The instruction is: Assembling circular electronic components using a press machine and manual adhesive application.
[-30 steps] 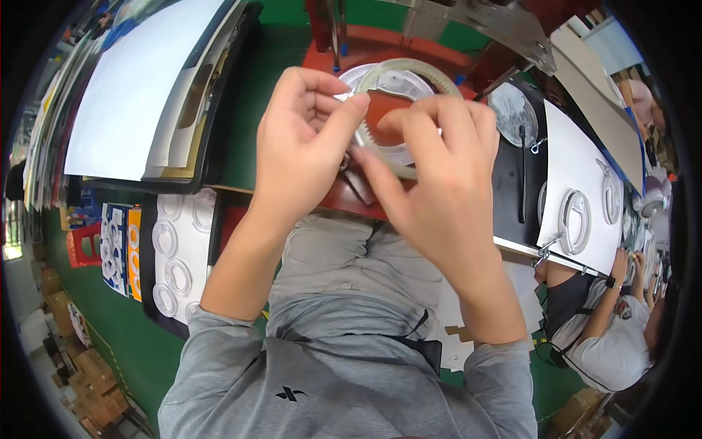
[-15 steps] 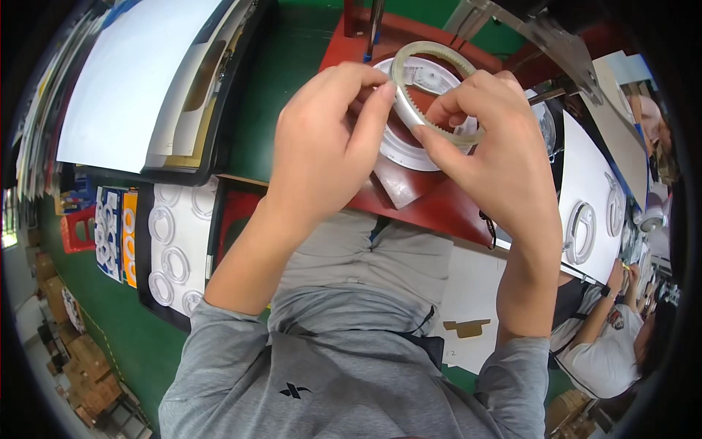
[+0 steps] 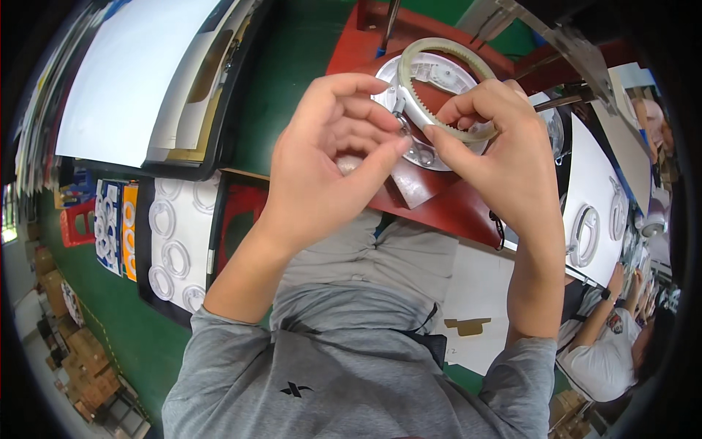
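My right hand [image 3: 504, 146] pinches a pale toothed plastic ring [image 3: 418, 115] at its near right side, thumb outside and fingers curled inside, tilting it up. Beside the ring's left edge is my left hand [image 3: 322, 157], with its thumb and a fingertip brought together at a small shiny piece, too small to make out. Beneath both hands, a white round housing [image 3: 442, 76] lies on a red work surface [image 3: 461, 194]; the ring and my fingers hide part of it.
Left of me, a black tray [image 3: 213, 143] holds papers and folders. Lower down, a white board [image 3: 201, 252] carries several clear rings. At right stands another white board [image 3: 578, 179] with ring parts, and a person [image 3: 603, 358] works beyond it.
My left fingers have come off the ring's left edge and shifted slightly down, with the hand turned more open. The right hand and ring have moved slightly right.
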`<action>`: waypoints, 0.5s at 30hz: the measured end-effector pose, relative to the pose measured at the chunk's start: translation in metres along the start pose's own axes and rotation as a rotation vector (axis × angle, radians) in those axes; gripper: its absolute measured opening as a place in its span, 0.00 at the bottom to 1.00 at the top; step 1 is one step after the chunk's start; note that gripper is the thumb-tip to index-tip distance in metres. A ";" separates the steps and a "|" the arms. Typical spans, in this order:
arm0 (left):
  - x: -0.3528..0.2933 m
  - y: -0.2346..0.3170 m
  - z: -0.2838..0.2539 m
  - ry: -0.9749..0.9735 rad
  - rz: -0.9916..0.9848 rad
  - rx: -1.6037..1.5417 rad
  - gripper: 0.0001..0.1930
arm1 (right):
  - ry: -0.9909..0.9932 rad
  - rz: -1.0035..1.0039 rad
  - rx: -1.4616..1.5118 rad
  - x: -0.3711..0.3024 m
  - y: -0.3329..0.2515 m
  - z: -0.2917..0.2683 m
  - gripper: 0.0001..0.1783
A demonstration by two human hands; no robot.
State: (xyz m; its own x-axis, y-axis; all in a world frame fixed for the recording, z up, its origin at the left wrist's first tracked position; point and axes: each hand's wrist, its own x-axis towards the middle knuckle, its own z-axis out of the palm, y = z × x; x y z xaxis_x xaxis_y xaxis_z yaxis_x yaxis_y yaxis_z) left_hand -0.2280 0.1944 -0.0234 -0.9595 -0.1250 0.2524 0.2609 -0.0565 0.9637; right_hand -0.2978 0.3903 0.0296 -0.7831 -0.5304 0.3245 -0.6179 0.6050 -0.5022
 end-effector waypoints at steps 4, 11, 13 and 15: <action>-0.014 0.009 -0.005 -0.091 -0.149 -0.074 0.21 | 0.012 -0.108 -0.071 -0.001 0.005 -0.002 0.10; -0.011 -0.010 -0.025 0.074 0.058 0.216 0.06 | 0.035 -0.194 -0.229 -0.008 -0.004 -0.004 0.13; -0.006 -0.010 -0.030 0.065 0.092 0.273 0.06 | 0.041 -0.195 -0.245 -0.010 -0.012 -0.006 0.13; -0.002 -0.009 -0.035 0.065 0.256 0.407 0.07 | 0.047 -0.202 -0.259 -0.010 -0.021 -0.013 0.14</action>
State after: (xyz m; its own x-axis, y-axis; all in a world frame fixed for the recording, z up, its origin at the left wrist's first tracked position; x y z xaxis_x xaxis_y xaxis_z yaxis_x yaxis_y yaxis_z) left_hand -0.2247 0.1606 -0.0355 -0.8579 -0.1462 0.4927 0.4128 0.3750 0.8300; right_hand -0.2777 0.3909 0.0473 -0.6419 -0.6305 0.4363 -0.7533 0.6249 -0.2052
